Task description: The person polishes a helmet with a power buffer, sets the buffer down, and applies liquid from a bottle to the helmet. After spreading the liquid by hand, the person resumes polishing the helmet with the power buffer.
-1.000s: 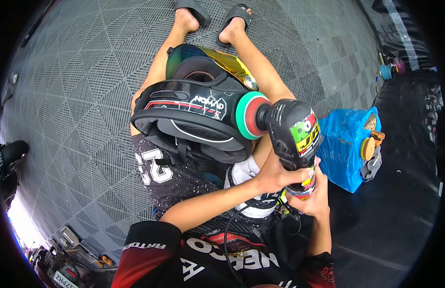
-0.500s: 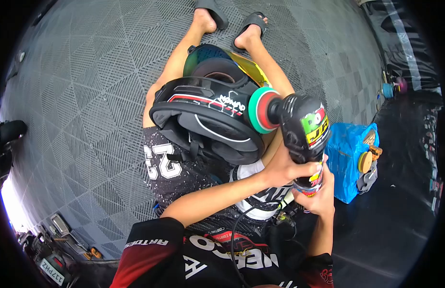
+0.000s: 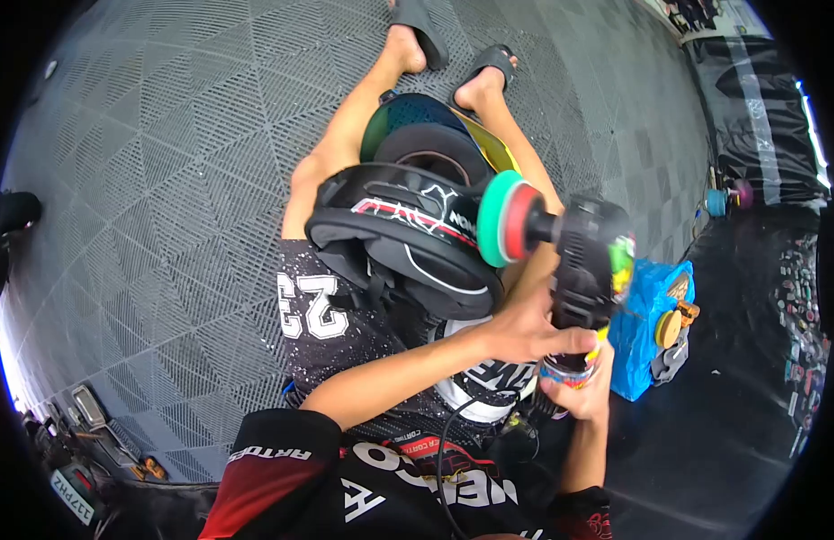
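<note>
A black polisher (image 3: 581,270) with bright stickers is held in both hands at the right of the head view. My left hand (image 3: 527,331) wraps round its body from the left. Lower down, my right hand (image 3: 586,385) is closed round its handle end. The green-edged foam pad (image 3: 500,219) on a red backing plate faces left, its edge right at the helmet's side. The black motorcycle helmet (image 3: 408,238), marked with red and white graphics, lies in my lap with its padded underside toward me. Its tinted visor (image 3: 406,119) points away, toward my feet.
A blue plastic bag (image 3: 646,301) stands at the right, a round yellow pad (image 3: 668,329) at its side. A black cable (image 3: 442,450) crosses my shirt. Ribbed grey tiles (image 3: 183,207) cover the floor. Tools (image 3: 106,432) lie at the lower left.
The helmet and polisher have shifted slightly right and down in view. The polisher has turned, so its stickers face more to the right. Both hands keep their hold.
</note>
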Action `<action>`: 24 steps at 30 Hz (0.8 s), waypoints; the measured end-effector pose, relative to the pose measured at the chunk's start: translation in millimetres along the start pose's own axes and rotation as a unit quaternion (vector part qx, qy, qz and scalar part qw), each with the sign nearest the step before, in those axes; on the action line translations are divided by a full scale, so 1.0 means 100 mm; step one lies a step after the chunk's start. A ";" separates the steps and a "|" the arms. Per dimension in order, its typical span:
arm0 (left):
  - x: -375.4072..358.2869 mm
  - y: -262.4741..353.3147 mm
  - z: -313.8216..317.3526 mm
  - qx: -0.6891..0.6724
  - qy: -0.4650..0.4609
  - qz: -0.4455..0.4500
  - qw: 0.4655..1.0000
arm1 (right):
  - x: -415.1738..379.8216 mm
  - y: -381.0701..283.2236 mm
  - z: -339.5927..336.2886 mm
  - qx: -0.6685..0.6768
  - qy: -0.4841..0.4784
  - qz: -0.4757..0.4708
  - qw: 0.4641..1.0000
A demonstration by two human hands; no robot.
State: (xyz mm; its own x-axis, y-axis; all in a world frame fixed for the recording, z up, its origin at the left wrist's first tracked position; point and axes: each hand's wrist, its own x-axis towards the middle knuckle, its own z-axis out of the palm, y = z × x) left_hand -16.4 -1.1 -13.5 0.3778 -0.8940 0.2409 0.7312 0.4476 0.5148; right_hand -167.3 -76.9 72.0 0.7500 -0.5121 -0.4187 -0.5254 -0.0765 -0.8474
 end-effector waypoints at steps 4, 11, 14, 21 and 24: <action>0.05 0.26 0.15 0.283 -0.057 0.033 0.957 | 0.13 0.53 0.28 0.347 0.122 -0.156 0.917; -0.34 0.48 0.45 0.340 -0.020 0.107 0.934 | 0.19 0.51 0.38 0.477 -0.043 -0.386 0.788; -1.08 0.38 -0.14 0.220 0.215 -0.028 0.951 | -0.05 0.55 0.04 0.445 -0.070 -0.313 0.836; -0.62 0.89 -0.76 -0.104 0.342 0.122 0.926 | -0.32 0.78 -0.02 0.428 0.046 -0.314 0.846; -0.36 0.91 -0.81 -0.040 0.380 0.083 0.920 | -0.43 0.90 0.05 0.431 0.064 -0.323 0.840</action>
State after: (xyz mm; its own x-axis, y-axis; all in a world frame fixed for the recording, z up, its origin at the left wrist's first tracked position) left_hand 82.7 72.9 -41.7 0.7545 -0.5549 -0.3505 0.6551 0.6046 0.4530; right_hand -244.3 -57.4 12.2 0.6879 -0.6944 0.2110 0.5027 0.2462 -0.8287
